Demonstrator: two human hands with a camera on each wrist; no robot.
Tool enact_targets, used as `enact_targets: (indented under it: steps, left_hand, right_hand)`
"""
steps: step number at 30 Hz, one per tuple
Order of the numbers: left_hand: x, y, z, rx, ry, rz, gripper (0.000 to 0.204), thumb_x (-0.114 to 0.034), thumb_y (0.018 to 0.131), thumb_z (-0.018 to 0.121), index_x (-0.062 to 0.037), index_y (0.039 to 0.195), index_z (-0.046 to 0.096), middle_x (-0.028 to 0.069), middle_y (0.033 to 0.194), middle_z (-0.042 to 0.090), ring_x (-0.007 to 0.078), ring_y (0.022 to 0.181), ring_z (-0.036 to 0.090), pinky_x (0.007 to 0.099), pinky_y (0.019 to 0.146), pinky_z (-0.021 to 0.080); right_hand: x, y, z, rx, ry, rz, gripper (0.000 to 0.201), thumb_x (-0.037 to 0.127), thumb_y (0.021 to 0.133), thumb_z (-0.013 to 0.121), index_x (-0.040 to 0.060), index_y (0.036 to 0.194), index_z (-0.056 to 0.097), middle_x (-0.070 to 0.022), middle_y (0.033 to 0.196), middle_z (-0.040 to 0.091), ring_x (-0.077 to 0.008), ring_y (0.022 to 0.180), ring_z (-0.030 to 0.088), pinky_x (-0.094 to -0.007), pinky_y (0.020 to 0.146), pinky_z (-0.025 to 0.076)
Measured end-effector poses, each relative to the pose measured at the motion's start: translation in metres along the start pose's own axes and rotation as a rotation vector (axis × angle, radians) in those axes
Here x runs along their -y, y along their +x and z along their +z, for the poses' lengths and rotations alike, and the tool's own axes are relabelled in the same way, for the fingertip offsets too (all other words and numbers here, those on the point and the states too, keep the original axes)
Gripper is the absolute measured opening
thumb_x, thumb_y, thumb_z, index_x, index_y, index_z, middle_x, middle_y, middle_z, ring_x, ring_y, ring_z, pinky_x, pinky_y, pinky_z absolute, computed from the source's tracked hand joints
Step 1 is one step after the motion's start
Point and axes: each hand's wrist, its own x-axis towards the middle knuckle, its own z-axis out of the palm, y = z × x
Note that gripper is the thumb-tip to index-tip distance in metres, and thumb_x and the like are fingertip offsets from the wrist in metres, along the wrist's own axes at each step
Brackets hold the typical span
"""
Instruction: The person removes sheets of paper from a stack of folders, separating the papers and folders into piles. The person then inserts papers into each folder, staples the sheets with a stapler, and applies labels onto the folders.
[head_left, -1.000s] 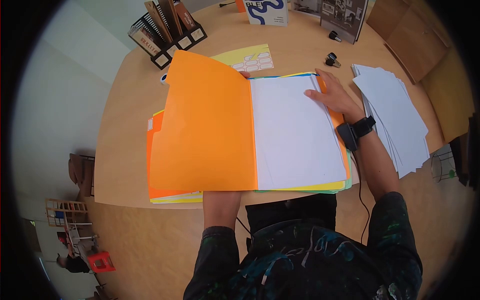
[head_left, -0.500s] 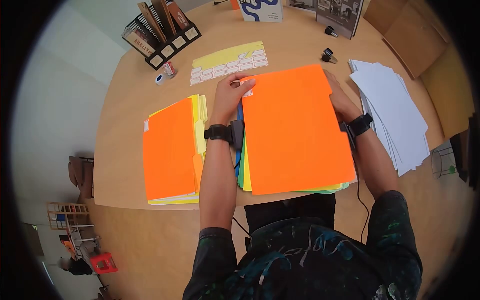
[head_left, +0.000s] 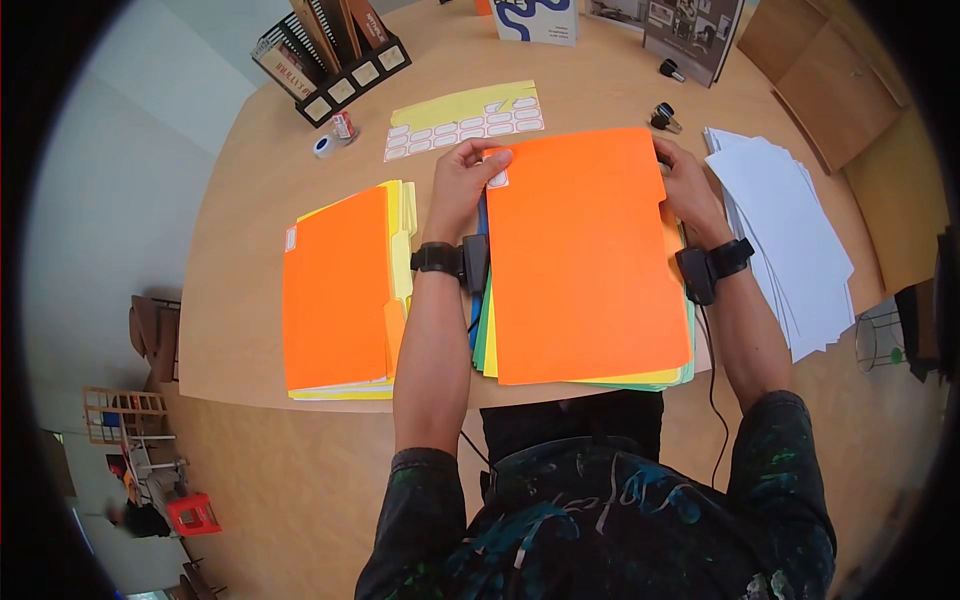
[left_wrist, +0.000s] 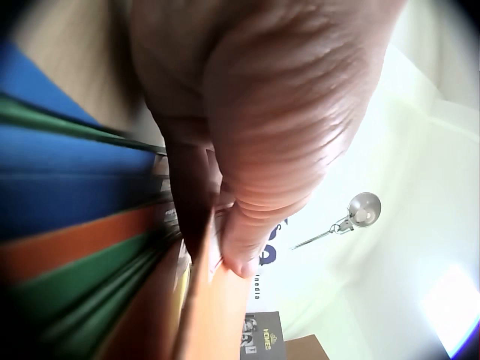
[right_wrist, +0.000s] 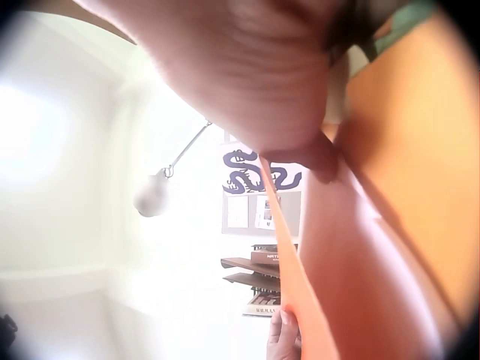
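The left hand pinches the orange folder far left; the right hand, partly hidden, has an unclear grip. Papers lie right, folder stack left.

Table, pale wood-toned top, bearing:
- Folder pile, mixed colours, between left hand and right hand.
- Folder stack, orange uppermost, left of left hand.
- White sheets, fanned, right of right hand.
- Label sheet, tape roll, small red-and-white item, black rack: beyond left hand.
- Black clips, white-and-blue book, grey book, upright: beyond right hand.
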Motion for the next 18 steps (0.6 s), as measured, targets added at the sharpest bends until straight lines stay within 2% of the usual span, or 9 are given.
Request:
enact_targets:
  steps: [3,6,9,13,15,18]
  left_hand:
    - [-0.002,-0.001,0.003,-0.001,-0.165,0.036,0.024,-0.014,0.091,0.075,-0.0011,0.108,0.063,0.0040,0.090,0.071,0.0077,0.079,0.066,0.0203,0.069,0.052]
    - [-0.005,-0.001,0.002,0.039,-0.156,-0.019,0.025,-0.014,0.093,0.073,-0.0017,0.110,0.060,0.0059,0.092,0.072,0.0080,0.080,0.068,0.0209,0.069,0.053]
    - [-0.003,-0.002,0.002,0.059,-0.162,-0.018,0.025,-0.015,0.094,0.072,-0.0021,0.110,0.060,0.0055,0.091,0.072,0.0078,0.080,0.068,0.0206,0.070,0.054]
    - [-0.002,-0.001,0.000,0.065,-0.162,-0.037,0.026,-0.014,0.093,0.072,-0.0019,0.112,0.059,0.0063,0.093,0.072,0.0081,0.081,0.068,0.0208,0.072,0.054]
    - [-0.004,-0.002,0.000,0.067,-0.163,-0.042,0.028,-0.013,0.092,0.073,-0.0017,0.114,0.058,0.0065,0.094,0.072,0.0083,0.082,0.068,0.0211,0.073,0.054]
    - [-0.008,-0.006,-0.001,0.090,-0.121,-0.044,0.040,-0.009,0.089,0.075,-0.0007,0.122,0.055,0.0081,0.098,0.072,0.0104,0.088,0.069,0.0234,0.078,0.055]
  right_hand:
    - [0.017,-0.007,0.001,-0.046,0.147,0.054,0.056,0.012,0.086,0.075,-0.0015,0.136,0.054,-0.0101,0.127,0.063,-0.0170,0.116,0.059,-0.0312,0.100,0.046]
    - [0.026,-0.006,0.004,-0.113,0.046,0.056,0.051,0.009,0.086,0.075,0.0000,0.133,0.056,-0.0073,0.120,0.066,-0.0139,0.108,0.062,-0.0290,0.095,0.048]
    - [0.026,-0.008,0.004,-0.039,0.173,0.074,0.047,0.007,0.087,0.075,0.0015,0.130,0.057,-0.0041,0.112,0.068,-0.0115,0.099,0.064,-0.0270,0.090,0.050]
    - [0.011,-0.003,0.004,-0.021,0.218,0.023,0.048,0.005,0.087,0.074,0.0016,0.132,0.057,-0.0028,0.109,0.069,-0.0099,0.099,0.063,-0.0264,0.087,0.050]
    - [0.012,-0.002,0.004,-0.002,0.282,0.054,0.048,0.004,0.087,0.074,0.0014,0.132,0.057,-0.0030,0.108,0.069,-0.0099,0.098,0.064,-0.0262,0.086,0.050]
    - [0.023,-0.005,0.004,-0.037,0.224,0.102,0.050,0.003,0.087,0.074,0.0015,0.133,0.056,-0.0021,0.108,0.069,-0.0103,0.097,0.064,-0.0263,0.084,0.051]
